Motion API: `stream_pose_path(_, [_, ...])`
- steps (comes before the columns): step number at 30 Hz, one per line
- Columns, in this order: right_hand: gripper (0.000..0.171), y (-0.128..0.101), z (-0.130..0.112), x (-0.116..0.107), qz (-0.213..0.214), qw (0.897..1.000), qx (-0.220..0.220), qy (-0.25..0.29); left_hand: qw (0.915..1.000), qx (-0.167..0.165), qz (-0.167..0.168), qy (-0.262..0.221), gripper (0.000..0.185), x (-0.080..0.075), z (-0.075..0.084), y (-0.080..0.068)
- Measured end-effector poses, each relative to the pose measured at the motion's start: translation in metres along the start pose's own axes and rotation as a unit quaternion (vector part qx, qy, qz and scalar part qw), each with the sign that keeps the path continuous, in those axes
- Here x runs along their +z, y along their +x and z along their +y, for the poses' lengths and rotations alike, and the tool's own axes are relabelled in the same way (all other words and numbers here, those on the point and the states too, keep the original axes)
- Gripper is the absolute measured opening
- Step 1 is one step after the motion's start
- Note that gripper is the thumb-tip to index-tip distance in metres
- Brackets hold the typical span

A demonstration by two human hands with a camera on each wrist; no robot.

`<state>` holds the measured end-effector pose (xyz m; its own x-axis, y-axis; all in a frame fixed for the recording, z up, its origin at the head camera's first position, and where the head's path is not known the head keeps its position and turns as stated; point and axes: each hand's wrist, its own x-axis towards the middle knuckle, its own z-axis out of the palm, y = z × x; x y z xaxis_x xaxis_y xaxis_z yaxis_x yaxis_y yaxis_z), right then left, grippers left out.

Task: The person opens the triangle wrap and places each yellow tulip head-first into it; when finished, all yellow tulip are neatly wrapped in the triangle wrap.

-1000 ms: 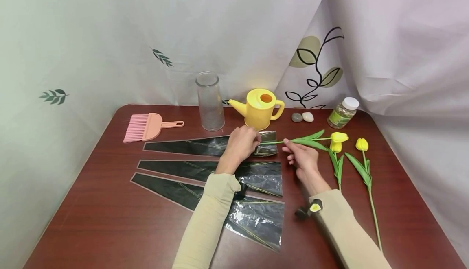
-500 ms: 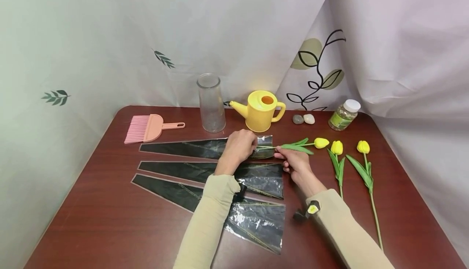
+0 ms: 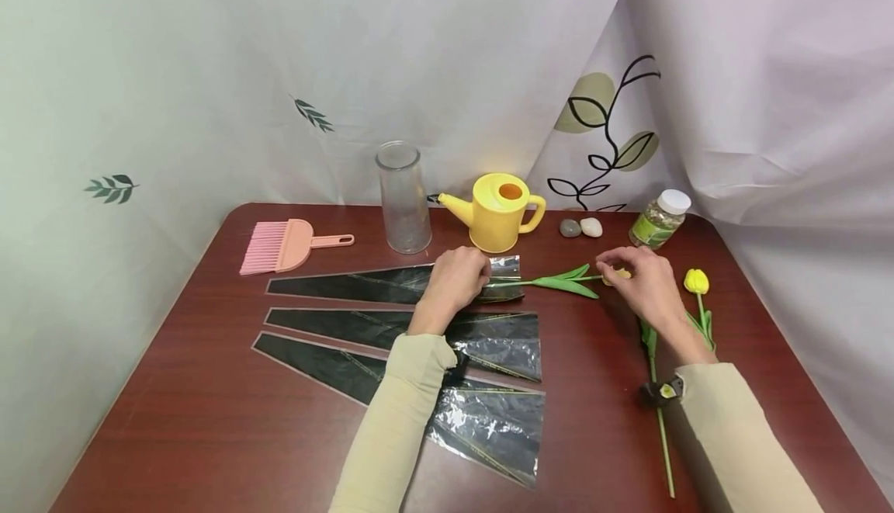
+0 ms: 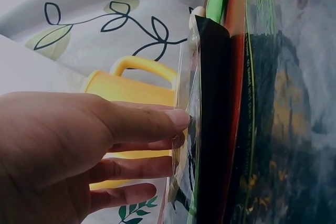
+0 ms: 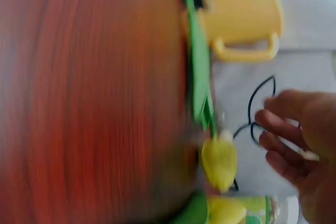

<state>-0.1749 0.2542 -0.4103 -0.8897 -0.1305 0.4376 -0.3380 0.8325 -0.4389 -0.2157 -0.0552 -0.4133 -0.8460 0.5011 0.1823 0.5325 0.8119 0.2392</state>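
Note:
A yellow tulip lies across the table with its stem end inside the mouth of the top black-and-clear sleeve (image 3: 391, 283). Its green leaves (image 3: 569, 282) lie just right of the sleeve. My left hand (image 3: 485, 276) pinches the sleeve's open edge between thumb and fingers (image 4: 176, 120). My right hand (image 3: 615, 268) hovers at the tulip's bloom (image 5: 219, 162) with loosely curled fingers (image 5: 273, 145). In the right wrist view there is a small gap between them. From the head view the bloom is mostly hidden by that hand.
Two more sleeves (image 3: 419, 332) (image 3: 482, 420) lie nearer me. Another two tulips (image 3: 695, 282) (image 3: 660, 428) lie at the right. A glass vase (image 3: 403, 196), yellow watering can (image 3: 499, 212), pink brush (image 3: 279, 244), two stones (image 3: 580, 227) and a jar (image 3: 660, 218) stand along the back.
My right hand slid the tulip leftward into the sleeve, let go of the stem and moved right to the bloom. My left hand stayed on the sleeve mouth.

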Motion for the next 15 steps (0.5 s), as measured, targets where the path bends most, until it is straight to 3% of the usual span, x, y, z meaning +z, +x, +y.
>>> stream_pose_path(3, [0.011, 0.004, 0.012, 0.001, -0.041, 0.993, -0.098, -0.057, 1.0, -0.002, -0.003, -0.001, 0.011, 0.001, 0.0, 0.0])
stream_pose_path(6, [0.012, 0.006, 0.018, 0.003, -0.068, 0.981, -0.153, -0.094, 1.0, -0.005, -0.004, -0.003, 0.009, 0.001, 0.0, 0.0])
stream_pose_path(10, [0.013, 0.006, 0.023, 0.007, -0.077, 0.971, -0.19, -0.12, 1.0, -0.005, -0.003, -0.002, 0.01, 0.001, 0.0, 0.0])
stream_pose_path(15, [0.014, 0.006, 0.025, 0.01, -0.078, 0.968, -0.198, -0.133, 1.0, -0.001, -0.004, 0.006, 0.01, 0.002, 0.0, 0.001])
